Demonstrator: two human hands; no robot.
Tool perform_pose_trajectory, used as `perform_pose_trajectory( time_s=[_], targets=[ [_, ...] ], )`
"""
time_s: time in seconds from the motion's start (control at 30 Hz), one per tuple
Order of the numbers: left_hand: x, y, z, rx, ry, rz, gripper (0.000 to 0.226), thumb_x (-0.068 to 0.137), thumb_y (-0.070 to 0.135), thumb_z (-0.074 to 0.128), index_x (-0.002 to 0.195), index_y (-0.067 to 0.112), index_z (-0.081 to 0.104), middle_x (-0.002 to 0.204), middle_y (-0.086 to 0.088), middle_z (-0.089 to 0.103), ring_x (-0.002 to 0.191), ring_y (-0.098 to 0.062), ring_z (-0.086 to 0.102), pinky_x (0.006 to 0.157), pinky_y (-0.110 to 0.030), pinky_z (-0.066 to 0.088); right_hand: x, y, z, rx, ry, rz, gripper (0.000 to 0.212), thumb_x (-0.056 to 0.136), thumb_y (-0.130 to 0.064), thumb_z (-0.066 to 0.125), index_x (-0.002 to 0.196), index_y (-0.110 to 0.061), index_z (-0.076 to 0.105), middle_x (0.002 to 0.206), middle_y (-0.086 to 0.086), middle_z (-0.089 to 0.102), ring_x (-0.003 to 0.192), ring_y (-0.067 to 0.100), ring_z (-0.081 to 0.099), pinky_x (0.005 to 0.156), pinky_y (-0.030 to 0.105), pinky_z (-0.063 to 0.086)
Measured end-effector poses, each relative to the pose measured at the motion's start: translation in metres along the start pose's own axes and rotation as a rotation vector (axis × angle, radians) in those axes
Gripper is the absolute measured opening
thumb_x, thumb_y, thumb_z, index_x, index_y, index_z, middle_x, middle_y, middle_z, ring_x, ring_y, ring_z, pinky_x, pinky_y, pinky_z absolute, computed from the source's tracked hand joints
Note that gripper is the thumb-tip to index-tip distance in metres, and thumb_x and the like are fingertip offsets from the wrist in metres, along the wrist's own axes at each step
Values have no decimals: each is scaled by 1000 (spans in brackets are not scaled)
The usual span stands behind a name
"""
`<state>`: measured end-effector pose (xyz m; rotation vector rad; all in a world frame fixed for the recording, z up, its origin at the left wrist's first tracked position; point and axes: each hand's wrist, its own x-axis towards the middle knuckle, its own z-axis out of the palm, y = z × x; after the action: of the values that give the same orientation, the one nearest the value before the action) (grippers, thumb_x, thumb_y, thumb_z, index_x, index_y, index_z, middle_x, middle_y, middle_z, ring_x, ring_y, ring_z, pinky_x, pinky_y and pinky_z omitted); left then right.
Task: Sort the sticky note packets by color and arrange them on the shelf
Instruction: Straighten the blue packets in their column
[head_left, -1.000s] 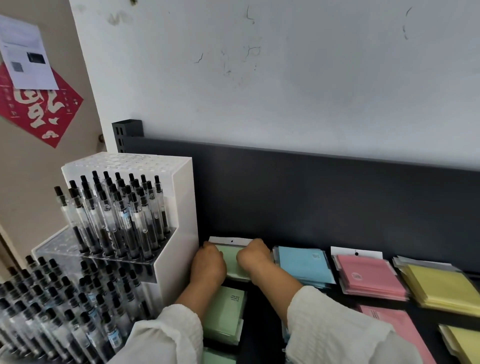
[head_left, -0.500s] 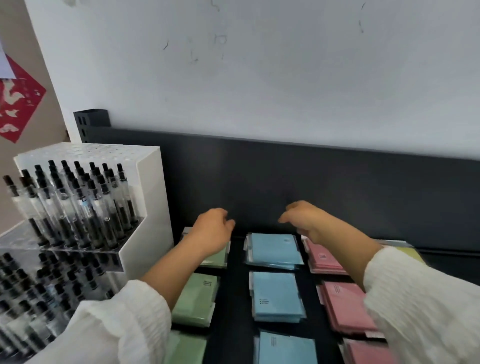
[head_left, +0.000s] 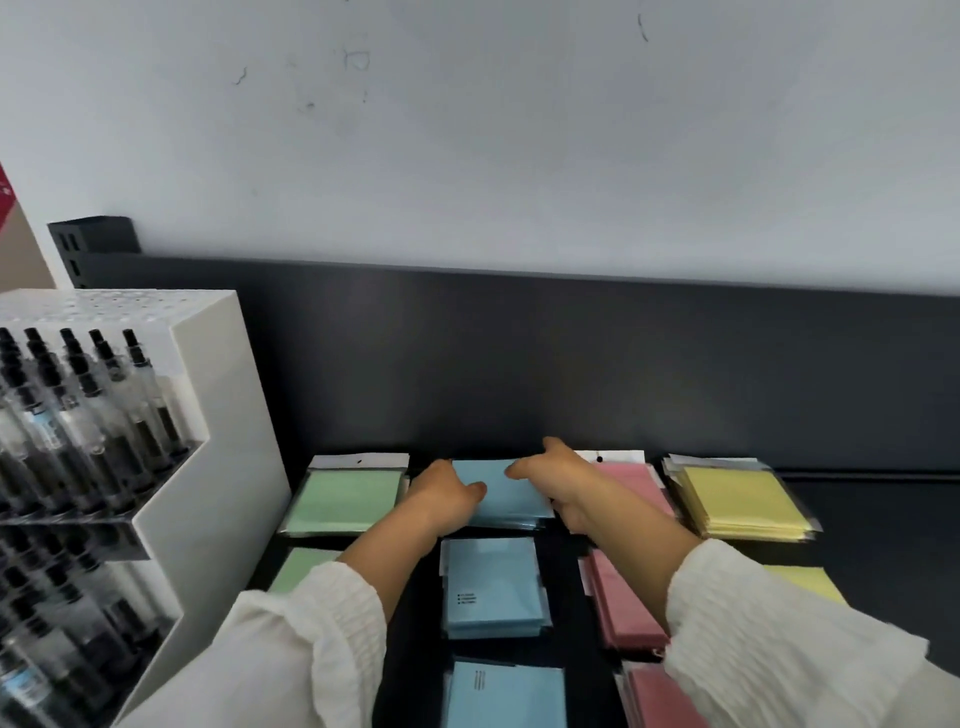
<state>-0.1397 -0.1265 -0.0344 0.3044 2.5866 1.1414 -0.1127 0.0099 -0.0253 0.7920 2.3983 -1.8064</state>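
As far as I can read the head view, both hands are on the rear blue packet stack (head_left: 514, 496). It lies flat at the back of the black shelf (head_left: 872, 525), close to the dark back panel (head_left: 571, 364).

- Left hand (head_left: 444, 501): grips the stack's left edge. The thumb lies on top and the other fingers are hidden down the side.
- Right hand (head_left: 563, 488): grips the right edge. The thumb is on top, one finger reaches toward the far corner, and the rest curl at the side.
- White sleeves (head_left: 291, 654) cover both forearms.

The columns run left to right by color:
- Green: rear green stack (head_left: 345, 501) sits just left of the held one, and a second green packet (head_left: 301, 569) lies nearer me, partly under the left arm.
- Blue: middle blue stack (head_left: 493, 587) and front blue packet (head_left: 506, 696) line up below the held stack.
- Pink: rear pink stack (head_left: 634, 480) is partly behind the right hand. The middle pink stack (head_left: 621, 603) and front pink stack (head_left: 654, 696) are cut off by the right sleeve.
- Yellow: rear yellow stack (head_left: 743, 501) looks slightly fanned, and a second yellow packet (head_left: 802, 582) peeks out beside the sleeve.

The white pen display (head_left: 228, 415), loaded with black-capped pens (head_left: 78, 405), stands at the shelf's left end, just beside the green column.
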Motion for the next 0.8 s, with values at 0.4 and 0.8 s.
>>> perform_pose_trajectory(
  time_s=[0.4,0.8],
  targets=[
    [8,1,14,83,23,-78,62,89,21,57,141,8,26,133,-12,50,117,-29,51,99,-37,44,0,8,6,7,4,60,57,87,-17,59,136,-8,33,137,11,44,123,29,43,100,39,41],
    [4,-2,0,6,100,-139,67,72,9,76,126,4,38,124,-13,53,112,-28,54,95,-35,47,1,5,9,122,61,90,42,80,8,45,121,1,47,116,18,54,102,31,54,86,40,51]
  ],
)
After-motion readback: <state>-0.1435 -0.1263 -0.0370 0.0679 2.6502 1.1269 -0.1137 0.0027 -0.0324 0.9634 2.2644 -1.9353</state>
